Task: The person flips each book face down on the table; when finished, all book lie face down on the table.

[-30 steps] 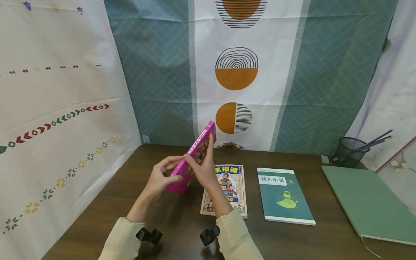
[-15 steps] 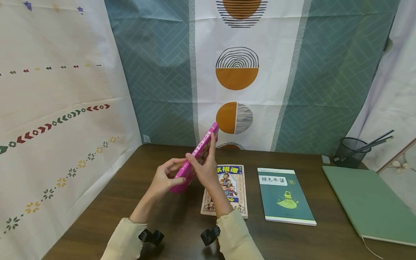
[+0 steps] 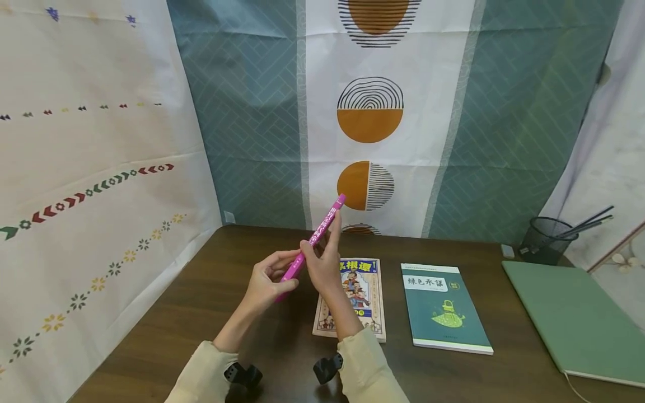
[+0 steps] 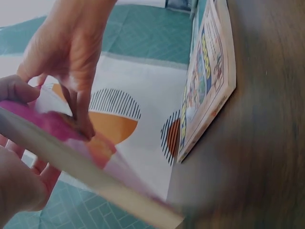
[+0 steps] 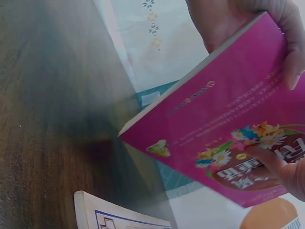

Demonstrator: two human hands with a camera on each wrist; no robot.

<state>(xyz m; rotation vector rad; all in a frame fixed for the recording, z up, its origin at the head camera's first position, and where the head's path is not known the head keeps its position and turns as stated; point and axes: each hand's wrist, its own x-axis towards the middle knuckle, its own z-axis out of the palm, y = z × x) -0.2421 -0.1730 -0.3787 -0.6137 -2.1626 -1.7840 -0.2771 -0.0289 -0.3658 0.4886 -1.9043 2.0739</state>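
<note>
A magenta book (image 3: 325, 225) is held in the air above the table, its spine toward the head camera and slanting up to the right. My left hand (image 3: 268, 284) pinches its lower end, thumb on one side and fingers on the other. Higher up, my right hand (image 3: 325, 268) grips it, with the thumb by the spine. In the right wrist view, the flower-decorated cover (image 5: 214, 124) faces the camera and the right thumb lies on it. Behind the right forearm lies a comic-style book (image 3: 360, 291), partly covered by that arm.
A teal book (image 3: 445, 308) lies on the brown table (image 3: 191, 324), right of the comic-style one. Farther right are a large green folder-like board (image 3: 579, 319) and a black mesh pen cup (image 3: 546, 246) with sticks. Patterned cloth (image 3: 252, 112) hangs behind.
The magenta book has turned so that mainly its spine shows in the head view, where its cover showed before. Both hands have shifted slightly right and stay on it.
</note>
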